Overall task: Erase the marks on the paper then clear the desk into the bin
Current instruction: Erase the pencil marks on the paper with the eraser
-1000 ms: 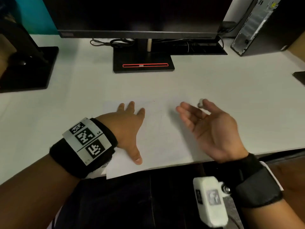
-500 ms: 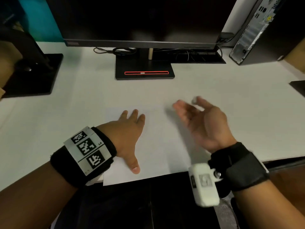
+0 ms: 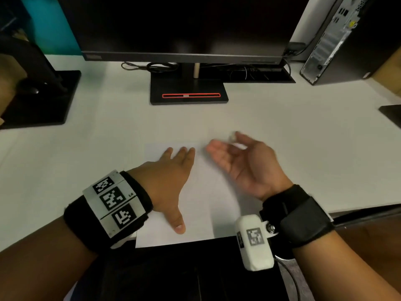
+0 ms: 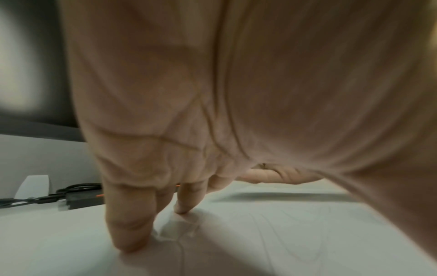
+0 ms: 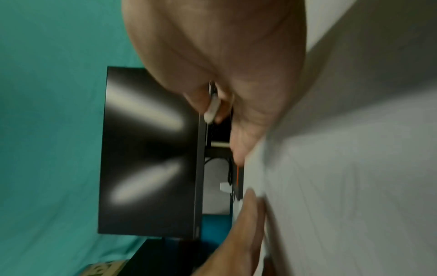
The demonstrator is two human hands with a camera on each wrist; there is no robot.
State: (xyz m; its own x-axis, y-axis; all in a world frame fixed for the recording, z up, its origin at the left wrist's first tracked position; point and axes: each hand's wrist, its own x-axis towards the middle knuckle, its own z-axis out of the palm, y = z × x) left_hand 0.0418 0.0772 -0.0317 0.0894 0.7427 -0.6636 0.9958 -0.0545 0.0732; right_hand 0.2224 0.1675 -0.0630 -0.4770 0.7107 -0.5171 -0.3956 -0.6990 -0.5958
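A white sheet of paper lies at the desk's front edge, with faint pencil lines on it. My left hand lies flat on the sheet's left half, its straight fingertips pressing the paper. My right hand stands on its edge over the sheet's right part, palm facing left, and is blurred. Its thumb and forefinger pinch a small white eraser; the other fingers are stretched out. No bin is in view.
A dark monitor stands behind the paper on a black base, with cables behind it. A second black stand sits far left, and a computer tower far right. A dark object juts in at the right edge.
My right hand, still pinching the eraser, has moved left across the paper towards my left hand. The left hand has stayed pressed on the sheet.
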